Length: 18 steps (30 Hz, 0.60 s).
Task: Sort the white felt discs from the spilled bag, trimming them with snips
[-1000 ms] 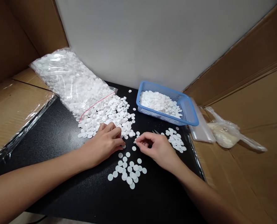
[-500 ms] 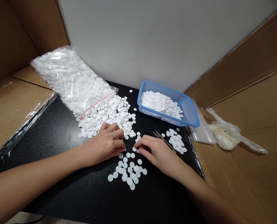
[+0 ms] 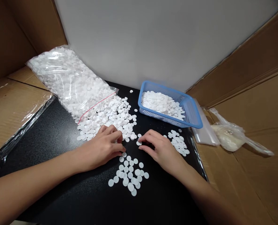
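Observation:
My left hand point(image 3: 105, 146) rests on the black mat point(image 3: 59, 150) with its fingers curled together at the near edge of a spill of white discs point(image 3: 111, 117); what lies under the fingers is hidden. My right hand point(image 3: 159, 147) is bent over the mat, its fingertips closed on one white disc point(image 3: 139, 143). A small cluster of discs point(image 3: 129, 175) lies just in front of both hands. Another small heap of discs point(image 3: 178, 142) sits right of my right hand.
A clear zip bag full of white discs point(image 3: 66, 78) lies open at the back left. A blue plastic basket point(image 3: 192, 115) holding discs stands at the back right. Cardboard walls surround the mat, and a crumpled plastic bag point(image 3: 228, 136) lies on the cardboard to the right.
My right hand set down the disc it held in a pinch, then moved back over the metal tweezers, which are hidden now, and closed on another disc. The left hand barely moved.

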Available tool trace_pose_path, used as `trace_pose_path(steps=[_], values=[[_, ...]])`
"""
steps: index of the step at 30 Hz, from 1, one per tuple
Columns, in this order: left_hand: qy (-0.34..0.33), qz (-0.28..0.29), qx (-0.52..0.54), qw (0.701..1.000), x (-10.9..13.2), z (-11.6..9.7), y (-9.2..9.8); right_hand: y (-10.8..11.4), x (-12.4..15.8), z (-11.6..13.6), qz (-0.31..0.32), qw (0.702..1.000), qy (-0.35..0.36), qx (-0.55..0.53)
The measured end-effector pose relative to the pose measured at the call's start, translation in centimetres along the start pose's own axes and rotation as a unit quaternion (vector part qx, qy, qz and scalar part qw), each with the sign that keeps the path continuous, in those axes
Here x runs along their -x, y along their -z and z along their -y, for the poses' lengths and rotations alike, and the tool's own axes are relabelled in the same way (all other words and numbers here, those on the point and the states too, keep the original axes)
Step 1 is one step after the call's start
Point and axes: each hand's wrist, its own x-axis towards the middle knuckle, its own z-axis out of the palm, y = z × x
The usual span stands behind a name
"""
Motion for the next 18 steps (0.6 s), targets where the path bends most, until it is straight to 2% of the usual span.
trace_pose_path(steps=[3, 6, 8, 12, 16, 18], values=[[-0.028, 0.013, -0.023, 0.999, 0.0, -0.7, 0.1, -0.5, 0.0, -0.3, -0.012, 0.994, 0.079, 0.074], [-0.058, 0.035, -0.027, 0.997, 0.1, -1.0, 0.6, -0.8, -0.3, -0.5, -0.027, 0.968, 0.165, 0.188], [-0.062, 0.048, -0.005, 0.997, 0.1, -1.0, 0.9, -0.9, -0.5, -0.3, -0.044, 0.952, 0.193, 0.234], [-0.023, 0.046, 0.037, 0.998, 0.1, -0.7, 0.8, -1.7, -0.5, 0.8, -0.057, 0.974, 0.160, 0.149], [0.017, 0.005, 0.028, 0.999, 0.1, -0.3, 0.6, -2.4, 0.0, 1.8, -0.011, 0.983, 0.171, 0.070], [0.026, -0.002, 0.026, 0.999, 0.1, -0.1, 0.5, -2.4, 0.2, 2.0, -0.007, 0.990, 0.142, 0.012]])
